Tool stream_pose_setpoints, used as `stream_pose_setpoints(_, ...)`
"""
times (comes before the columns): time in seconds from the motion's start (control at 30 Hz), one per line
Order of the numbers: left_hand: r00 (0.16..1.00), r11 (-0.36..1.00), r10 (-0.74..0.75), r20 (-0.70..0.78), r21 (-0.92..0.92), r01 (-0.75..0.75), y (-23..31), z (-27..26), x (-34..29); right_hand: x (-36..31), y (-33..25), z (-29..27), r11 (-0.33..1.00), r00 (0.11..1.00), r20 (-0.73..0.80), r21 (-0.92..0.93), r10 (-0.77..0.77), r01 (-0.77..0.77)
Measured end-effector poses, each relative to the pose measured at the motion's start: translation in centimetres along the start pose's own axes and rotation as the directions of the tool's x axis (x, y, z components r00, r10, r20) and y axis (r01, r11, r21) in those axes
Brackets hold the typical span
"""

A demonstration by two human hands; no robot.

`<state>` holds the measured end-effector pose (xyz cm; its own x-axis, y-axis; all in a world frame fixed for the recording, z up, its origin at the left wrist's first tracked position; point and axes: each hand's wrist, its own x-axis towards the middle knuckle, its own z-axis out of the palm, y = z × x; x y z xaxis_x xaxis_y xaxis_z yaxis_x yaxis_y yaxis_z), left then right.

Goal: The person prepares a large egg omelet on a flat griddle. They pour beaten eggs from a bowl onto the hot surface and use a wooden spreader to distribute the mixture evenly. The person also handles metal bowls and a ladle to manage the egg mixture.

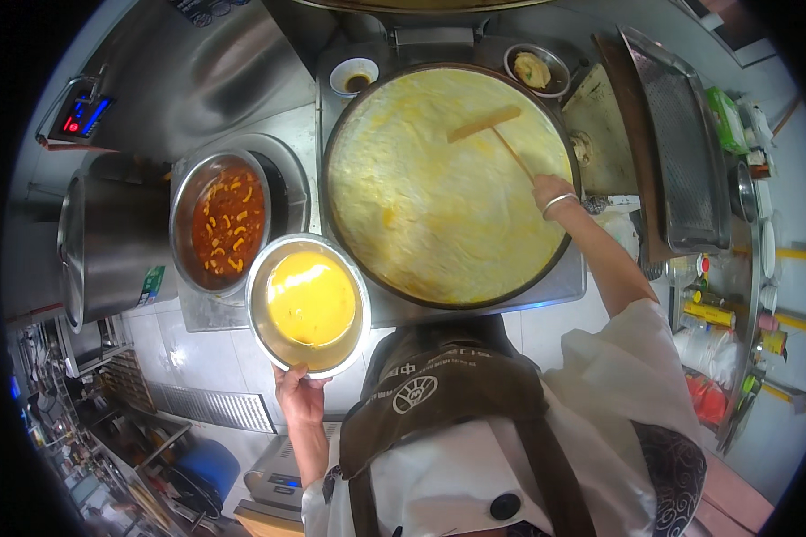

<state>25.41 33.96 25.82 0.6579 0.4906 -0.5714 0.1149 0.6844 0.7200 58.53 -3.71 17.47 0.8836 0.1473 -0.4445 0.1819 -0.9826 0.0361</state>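
Observation:
My left hand [301,394] grips the near rim of a metal bowl [361,345], its thumb over the edge. Yellow beaten egg [311,300] lies in that bowl, which hangs at the lower left of the griddle. In my right hand [553,192] is the thin handle of a wooden batter spreader [485,124], fingers closed round it. Its flat crossbar rests on the large round pancake [421,197], toward the far right. Pale yellow batter with streaks of egg covers nearly the whole round griddle [333,228].
Left of the griddle stands a metal basin of red sauce [228,224] with yellow pieces. A small sauce bowl [355,77] and a metal dish [537,70] sit behind. At right leans a perforated tray [676,143]. A tall steel pot [116,242] is at far left.

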Motion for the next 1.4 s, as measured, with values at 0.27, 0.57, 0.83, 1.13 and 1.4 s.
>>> stream_pose_setpoints(0.27,0.998,0.999,-0.03,0.064,0.036,0.028,-0.2,1.6,0.7,-4.4,-1.1,2.0,0.968,0.998,-0.025,0.247,0.052,-0.044)
stream_pose_setpoints(0.57,0.998,0.995,-0.029,0.064,0.095,0.023,0.4,1.7,1.0,-2.0,-6.7,5.6,0.955,0.999,-0.038,0.296,0.026,-0.013)
stream_pose_setpoints(0.83,0.995,0.998,-0.016,0.102,0.062,0.009,0.3,0.9,1.8,-11.7,-6.6,8.3,0.945,1.0,0.022,0.327,0.001,-0.008)
stream_pose_setpoints(1.13,0.985,0.995,-0.067,0.158,0.079,0.055,0.5,0.0,2.2,-8.8,-6.8,5.1,0.912,0.991,-0.034,0.398,0.127,-0.103)
stream_pose_setpoints(1.4,0.995,0.997,-0.01,0.099,0.071,0.003,0.5,0.4,1.3,-7.3,-8.1,7.0,0.938,0.999,-0.039,0.344,-0.035,0.046)
